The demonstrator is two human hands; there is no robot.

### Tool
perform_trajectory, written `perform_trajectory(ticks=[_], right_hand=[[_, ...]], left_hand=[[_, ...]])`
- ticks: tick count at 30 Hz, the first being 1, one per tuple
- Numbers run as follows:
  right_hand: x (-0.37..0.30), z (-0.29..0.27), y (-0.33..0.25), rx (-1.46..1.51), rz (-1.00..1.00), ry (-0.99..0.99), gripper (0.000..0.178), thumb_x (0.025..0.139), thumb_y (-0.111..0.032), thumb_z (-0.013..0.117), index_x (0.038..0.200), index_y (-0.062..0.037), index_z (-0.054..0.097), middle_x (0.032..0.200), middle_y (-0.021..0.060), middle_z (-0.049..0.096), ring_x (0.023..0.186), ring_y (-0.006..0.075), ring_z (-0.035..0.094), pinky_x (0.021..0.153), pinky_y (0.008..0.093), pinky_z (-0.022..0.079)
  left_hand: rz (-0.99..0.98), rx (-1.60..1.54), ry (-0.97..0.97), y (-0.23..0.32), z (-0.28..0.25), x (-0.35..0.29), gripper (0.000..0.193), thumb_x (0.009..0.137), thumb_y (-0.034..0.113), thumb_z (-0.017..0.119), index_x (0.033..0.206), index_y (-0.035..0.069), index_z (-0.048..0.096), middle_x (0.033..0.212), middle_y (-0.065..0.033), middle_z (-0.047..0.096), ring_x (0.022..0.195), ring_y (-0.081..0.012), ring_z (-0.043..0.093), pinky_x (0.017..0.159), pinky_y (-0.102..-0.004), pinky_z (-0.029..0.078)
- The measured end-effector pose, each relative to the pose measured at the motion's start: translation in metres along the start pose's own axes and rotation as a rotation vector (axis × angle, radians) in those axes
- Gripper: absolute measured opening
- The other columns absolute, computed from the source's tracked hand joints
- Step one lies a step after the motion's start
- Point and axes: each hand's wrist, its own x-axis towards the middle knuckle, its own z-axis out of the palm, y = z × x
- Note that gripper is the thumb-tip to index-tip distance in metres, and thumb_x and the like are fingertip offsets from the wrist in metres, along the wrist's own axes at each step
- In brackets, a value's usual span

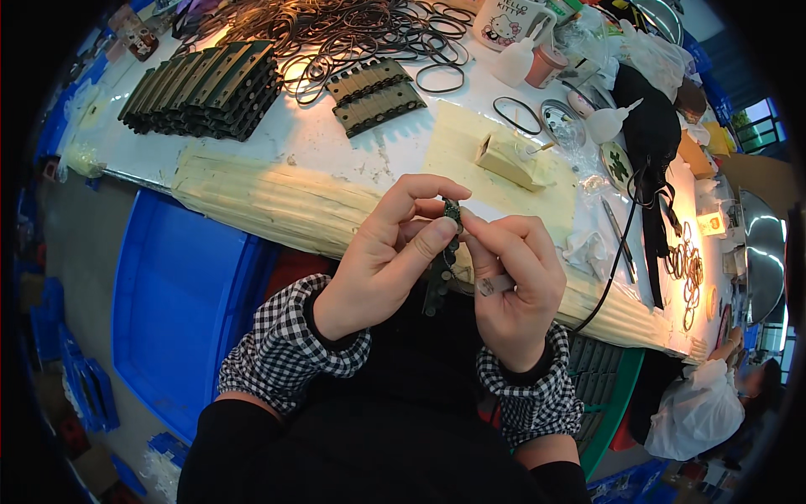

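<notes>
In front of my body, over the table's near edge, I hold a dark green strip [436,287] with small round parts along it. It looks like a narrow circuit board and hangs tilted, its lower end toward me. My left hand [378,267] is closed on its upper end between thumb and fingers. Close against that end, my right hand [522,281] pinches with thumb and forefinger; whatever lies between those fingertips is too small to make out. A band of tape [495,286] wraps one right finger.
Stacked dark strips [206,91] lie at the far left, a smaller group [378,97] beside them. Black cable loops [357,29] heap behind. A cream block [510,160] sits on yellow paper. A blue bin [172,311] stands left below the padded table edge [269,189].
</notes>
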Motion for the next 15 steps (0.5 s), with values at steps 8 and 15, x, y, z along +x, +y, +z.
perform_trajectory(ticks=[8, 15], right_hand=[[0.004, 0.006, 0.004, -0.027, -0.010, 0.042, 0.017, 0.080, 0.003, 0.068, 0.096, -0.0020, 0.068, 0.077, 0.0091, 0.059, 0.063, 0.0217, 0.059, 0.056, 0.0280, 0.045], [0.004, -0.001, 0.012, -0.170, -0.058, -0.146, 0.024, 0.076, -0.004, 0.069, 0.099, -0.0066, 0.064, 0.079, 0.0059, 0.060, 0.065, 0.0234, 0.060, 0.058, 0.0323, 0.044]], left_hand=[[0.133, 0.073, 0.052, -0.004, 0.003, 0.008, 0.016, 0.100, 0.010, 0.047, 0.115, 0.006, 0.046, 0.100, -0.0039, 0.050, 0.083, -0.0047, 0.054, 0.074, -0.0194, 0.044], [0.099, 0.115, 0.124, -0.002, -0.015, 0.034, 0.014, 0.100, 0.014, 0.047, 0.112, 0.008, 0.046, 0.093, -0.0039, 0.050, 0.075, -0.0051, 0.054, 0.065, -0.0195, 0.046]])
